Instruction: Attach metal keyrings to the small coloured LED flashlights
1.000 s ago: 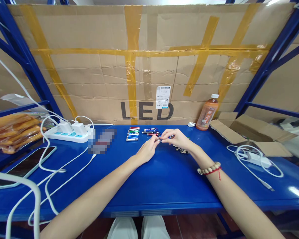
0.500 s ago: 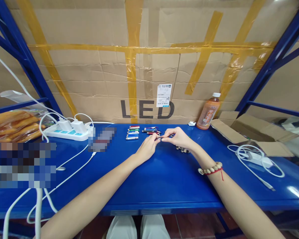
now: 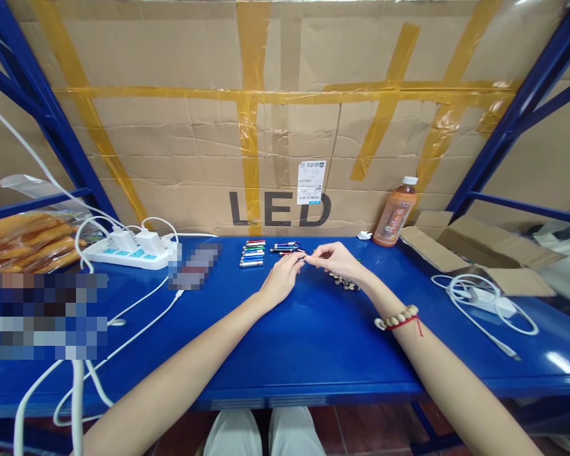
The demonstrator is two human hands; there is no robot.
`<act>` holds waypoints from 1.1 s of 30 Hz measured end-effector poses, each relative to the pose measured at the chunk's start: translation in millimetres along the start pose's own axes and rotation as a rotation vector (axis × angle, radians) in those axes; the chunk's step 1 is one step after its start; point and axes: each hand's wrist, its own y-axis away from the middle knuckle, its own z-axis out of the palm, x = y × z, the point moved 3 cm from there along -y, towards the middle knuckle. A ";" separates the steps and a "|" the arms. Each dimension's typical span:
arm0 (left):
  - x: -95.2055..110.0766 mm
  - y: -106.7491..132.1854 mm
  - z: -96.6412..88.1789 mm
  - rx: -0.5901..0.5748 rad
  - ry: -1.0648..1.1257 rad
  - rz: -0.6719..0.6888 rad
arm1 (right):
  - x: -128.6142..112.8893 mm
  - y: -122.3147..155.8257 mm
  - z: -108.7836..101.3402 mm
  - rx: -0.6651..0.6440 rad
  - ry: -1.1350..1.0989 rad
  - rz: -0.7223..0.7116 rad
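Note:
My left hand (image 3: pixel 280 277) is closed in a pinch, its fingertips meeting those of my right hand (image 3: pixel 335 261) above the blue table. Between them is a small shiny piece, mostly covered by the fingers and too small to name. A row of short coloured metal tubes (image 3: pixel 252 254), like mini flashlights, lies left of my left hand. Behind the fingertips lie several more slim tubes (image 3: pixel 285 246), some with cords, partly hidden. A pile of small round silvery pieces (image 3: pixel 346 282), like button cells, sits under my right hand and wrist.
A power strip (image 3: pixel 128 252) with plugs and white cables stands at left, beside a blurred phone-like slab (image 3: pixel 196 266). A drink bottle (image 3: pixel 395 212), an open carton (image 3: pixel 517 278) and a coiled charger cable (image 3: pixel 491 303) are at right. A large cardboard box (image 3: pixel 194 158) closes off the back.
Both hands stay together at nearly the same spot. The right fingers have shifted slightly over the small piece, which shows less now. The view has moved a little.

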 end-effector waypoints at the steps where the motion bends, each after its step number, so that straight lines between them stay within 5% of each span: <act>1: -0.8 -0.8 0.0 0.021 -0.004 -0.004 | 0.2 -0.7 0.1 0.017 -0.001 -0.014; 9: -0.1 -2.6 0.2 -0.003 0.040 -0.036 | -5.1 -2.5 -1.7 0.007 -0.028 -0.267; 17: -6.1 -2.1 3.5 -0.070 0.104 -0.066 | 0.2 -3.0 -4.8 -0.053 -0.052 -0.199; 33: 0.1 3.0 1.9 -0.158 -0.023 -0.050 | -2.2 -2.3 -4.4 -0.077 -0.102 -0.280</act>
